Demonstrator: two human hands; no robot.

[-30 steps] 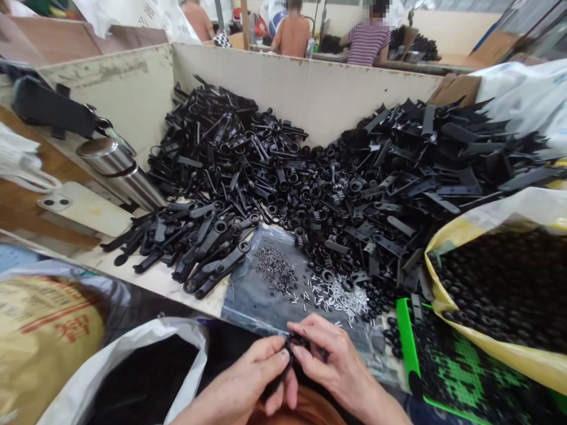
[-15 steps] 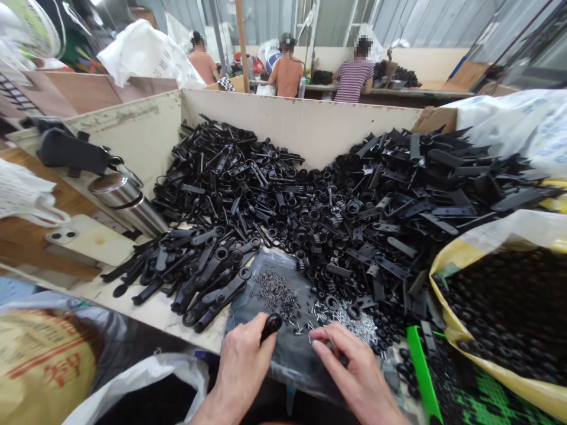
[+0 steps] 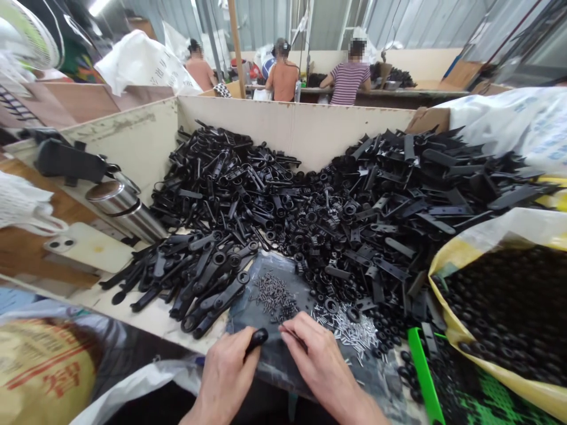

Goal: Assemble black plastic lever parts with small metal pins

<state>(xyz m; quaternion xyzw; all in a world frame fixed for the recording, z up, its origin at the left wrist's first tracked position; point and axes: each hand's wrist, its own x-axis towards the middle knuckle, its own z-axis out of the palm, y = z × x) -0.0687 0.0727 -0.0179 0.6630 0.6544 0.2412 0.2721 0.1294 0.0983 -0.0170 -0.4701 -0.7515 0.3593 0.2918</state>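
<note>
My left hand is closed around a black plastic lever part whose rounded end sticks out past the thumb. My right hand lies just right of it with fingers pinched together at the tips, right beside the part; what it pinches is too small to make out. Both hands rest over a clear plastic sheet at the table's near edge. On that sheet lie a heap of small dark pins and a heap of small silver pins.
A large pile of black plastic parts fills a cardboard-walled table. A steel flask and a phone lie at left. A yellow bag of black rings and a green crate stand at right. Three people sit far behind.
The hands moved from close to my body up onto the plastic sheet. The right hand then shifted left toward the dark pins and the lever part in the left hand.
</note>
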